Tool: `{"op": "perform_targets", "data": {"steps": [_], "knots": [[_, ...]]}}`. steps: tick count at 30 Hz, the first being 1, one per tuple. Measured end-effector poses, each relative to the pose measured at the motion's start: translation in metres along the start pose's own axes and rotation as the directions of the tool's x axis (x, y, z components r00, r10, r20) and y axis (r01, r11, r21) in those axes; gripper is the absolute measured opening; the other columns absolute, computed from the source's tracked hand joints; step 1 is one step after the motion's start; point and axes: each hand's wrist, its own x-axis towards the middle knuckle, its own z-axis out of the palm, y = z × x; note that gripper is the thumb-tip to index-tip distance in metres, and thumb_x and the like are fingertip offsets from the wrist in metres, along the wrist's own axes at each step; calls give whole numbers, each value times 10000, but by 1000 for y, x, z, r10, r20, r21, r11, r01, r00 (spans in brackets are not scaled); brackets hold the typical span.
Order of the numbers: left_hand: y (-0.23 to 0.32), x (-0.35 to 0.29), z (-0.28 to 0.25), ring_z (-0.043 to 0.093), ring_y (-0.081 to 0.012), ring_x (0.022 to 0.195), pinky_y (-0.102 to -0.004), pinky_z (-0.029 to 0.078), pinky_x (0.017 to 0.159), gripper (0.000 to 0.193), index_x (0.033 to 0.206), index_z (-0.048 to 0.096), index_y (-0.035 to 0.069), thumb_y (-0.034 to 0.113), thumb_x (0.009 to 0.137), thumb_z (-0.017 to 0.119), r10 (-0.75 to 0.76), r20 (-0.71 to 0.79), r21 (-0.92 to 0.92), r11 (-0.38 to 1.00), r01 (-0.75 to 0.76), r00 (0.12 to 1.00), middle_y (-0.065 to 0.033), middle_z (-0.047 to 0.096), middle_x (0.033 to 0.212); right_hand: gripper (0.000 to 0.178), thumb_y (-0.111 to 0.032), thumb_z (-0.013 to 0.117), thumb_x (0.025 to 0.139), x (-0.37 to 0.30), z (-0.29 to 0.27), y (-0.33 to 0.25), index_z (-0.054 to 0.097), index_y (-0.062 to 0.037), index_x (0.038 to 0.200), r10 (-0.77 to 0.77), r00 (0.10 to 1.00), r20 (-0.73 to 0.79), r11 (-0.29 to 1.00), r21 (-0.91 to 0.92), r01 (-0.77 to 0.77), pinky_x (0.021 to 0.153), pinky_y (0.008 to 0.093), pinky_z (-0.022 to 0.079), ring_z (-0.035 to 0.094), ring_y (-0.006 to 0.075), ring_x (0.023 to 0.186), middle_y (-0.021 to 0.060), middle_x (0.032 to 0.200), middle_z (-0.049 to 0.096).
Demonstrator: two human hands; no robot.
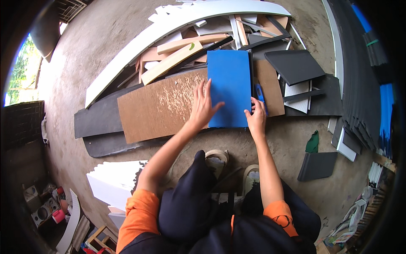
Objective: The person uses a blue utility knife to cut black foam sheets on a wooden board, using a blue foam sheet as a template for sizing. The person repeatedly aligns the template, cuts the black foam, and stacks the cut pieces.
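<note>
A blue rectangular foam-like board (230, 86) lies upright in front of me, on top of a brown wooden board (144, 108) with a scuffed, peeling surface. My left hand (202, 106) is at the blue board's left edge, fingers spread and thumb reaching over its face. At the lower right edge is my right hand (256, 118), its thumb and bent fingers apart and touching the edge or close to it. Just beyond its fingers, a blue utility knife (260, 93) rests on the brown board. Neither hand has anything visibly gripped.
Offcut strips (177, 55) in white, tan and black are heaped behind the boards, bordered by a long curved white strip (139, 51). Dark panels (296, 65) lie to the right. A stack of white sheets (112, 182) stands near my left knee, and a dark block (318, 166) at right.
</note>
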Motion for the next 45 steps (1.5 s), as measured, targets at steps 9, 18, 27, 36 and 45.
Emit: {"op": "perform_targets", "data": {"steps": [9, 18, 27, 36, 45], "knots": [[22, -79, 8, 337, -391, 1119, -437, 304, 965, 988, 1347, 117, -39, 59, 582, 735, -167, 136, -47, 984, 175, 977, -234, 265, 1335, 494, 25, 658, 657, -2, 5, -6, 499, -29, 1122, -7, 1000, 9, 1000, 12, 7, 776, 351, 436, 522, 215, 812, 83, 980, 519], [31, -54, -10, 177, -398, 1264, -498, 196, 1018, 1025, 1354, 133, -17, 292, 602, 758, -82, 141, 8, 997, 82, 987, -246, 146, 1384, 345, -29, 630, 724, 13, -12, 17, 553, -41, 1059, 83, 988, -131, 980, 191, -57, 802, 350, 426, 505, 237, 873, 84, 975, 511], [15, 68, 17, -39, -374, 1320, -649, 25, 975, 1285, 1372, 57, 8, 575, 449, 747, 231, 448, 120, 942, -314, 864, -170, 27, 1438, 427, -122, 641, 748, 45, -10, 33, 469, -11, 1123, -56, 993, -101, 975, -221, 33, 849, 394, 388, 481, 341, 949, 178, 1038, 470], [7, 81, 35, -108, -371, 1314, -688, -42, 930, 1410, 1382, -14, 47, 611, 346, 758, 99, 583, 149, 963, -226, 807, -136, -23, 1449, 308, -186, 437, 844, 84, -19, -2, 358, 9, 1070, 70, 998, -4, 976, -209, -69, 624, 461, 468, 584, 396, 766, 282, 856, 564], [10, 84, 34, -98, -339, 1323, -657, -60, 955, 1398, 1385, -15, 69, 599, 353, 766, 71, 581, 133, 975, -181, 811, -117, -14, 1451, 252, -182, 341, 890, 161, 7, -43, 482, 15, 959, 63, 987, 147, 854, -520, 23, 683, 445, 487, 617, 359, 778, 227, 778, 619]]}}
